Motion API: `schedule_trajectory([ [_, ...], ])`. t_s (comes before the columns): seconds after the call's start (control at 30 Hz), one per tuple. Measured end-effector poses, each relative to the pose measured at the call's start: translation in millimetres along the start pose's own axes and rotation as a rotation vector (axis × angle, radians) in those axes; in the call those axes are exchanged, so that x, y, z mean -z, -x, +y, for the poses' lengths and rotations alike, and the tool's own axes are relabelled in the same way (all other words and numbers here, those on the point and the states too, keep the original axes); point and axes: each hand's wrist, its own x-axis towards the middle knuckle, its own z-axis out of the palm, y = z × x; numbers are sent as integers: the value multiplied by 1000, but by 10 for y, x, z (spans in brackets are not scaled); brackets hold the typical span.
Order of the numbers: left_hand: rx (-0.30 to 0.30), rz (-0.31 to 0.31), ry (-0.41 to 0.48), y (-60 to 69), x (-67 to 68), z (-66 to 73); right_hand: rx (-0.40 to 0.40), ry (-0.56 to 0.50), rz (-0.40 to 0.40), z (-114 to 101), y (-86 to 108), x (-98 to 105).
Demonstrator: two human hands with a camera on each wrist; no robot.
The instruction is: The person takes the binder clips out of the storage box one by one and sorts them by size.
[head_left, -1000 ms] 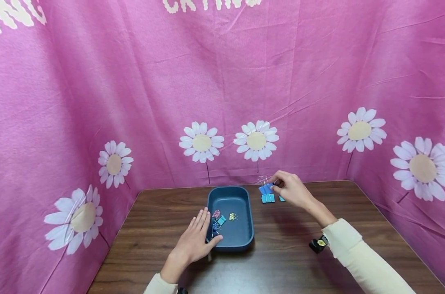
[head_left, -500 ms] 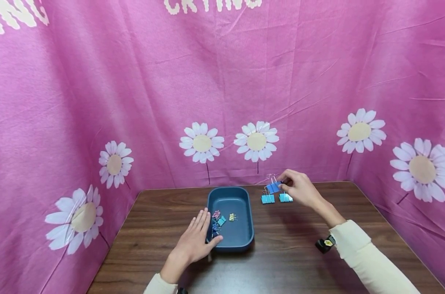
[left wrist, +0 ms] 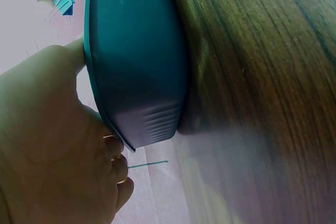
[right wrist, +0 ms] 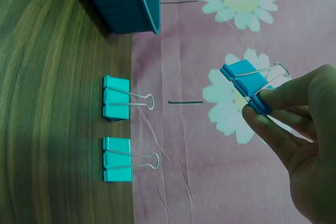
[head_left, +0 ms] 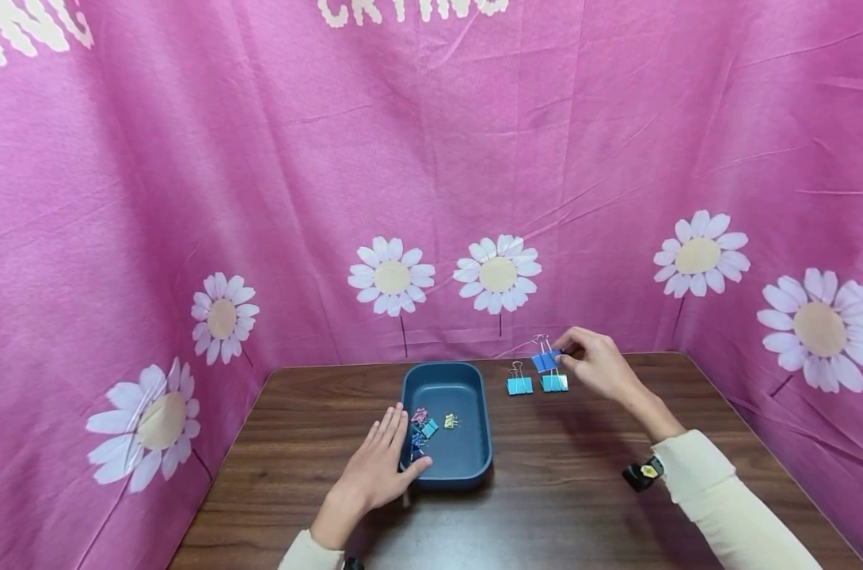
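Note:
Between thumb and fingertips my right hand [head_left: 598, 366] pinches a blue binder clip [head_left: 545, 362], held in the air above the table's back part. Its wire handles point up. Two light-blue clips stand on the table, one at the left [head_left: 519, 385] and one at the right [head_left: 555, 383], beneath the held clip. In the right wrist view the blue clip [right wrist: 249, 82] hangs clear of both. My left hand [head_left: 378, 463] rests with straight fingers on the left rim of a dark blue tray [head_left: 483, 419]; the left wrist view shows this hand [left wrist: 58, 129] against the tray's rim.
Inside the tray, small clips lie at the left: a pink one [head_left: 420, 415], a teal one [head_left: 430, 427] and dark blue ones [head_left: 416, 443]. A yellow clip [head_left: 450, 421] lies near the middle. A pink curtain [head_left: 581, 198] hangs behind the wooden table [head_left: 560, 491].
My right hand has moved right with the blue clip, from above the left light-blue clip to above the right one, uncovering the right one. My left hand has stayed in place.

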Motion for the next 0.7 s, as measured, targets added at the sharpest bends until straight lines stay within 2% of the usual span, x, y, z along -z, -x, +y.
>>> schedule_trajectory([
  [0.2, -3, 5, -3, 2, -6, -4, 14, 4, 25, 36, 30, 59],
  [0.7, -4, 1, 3, 3, -1, 0, -19, 34, 59, 219, 72, 149],
])
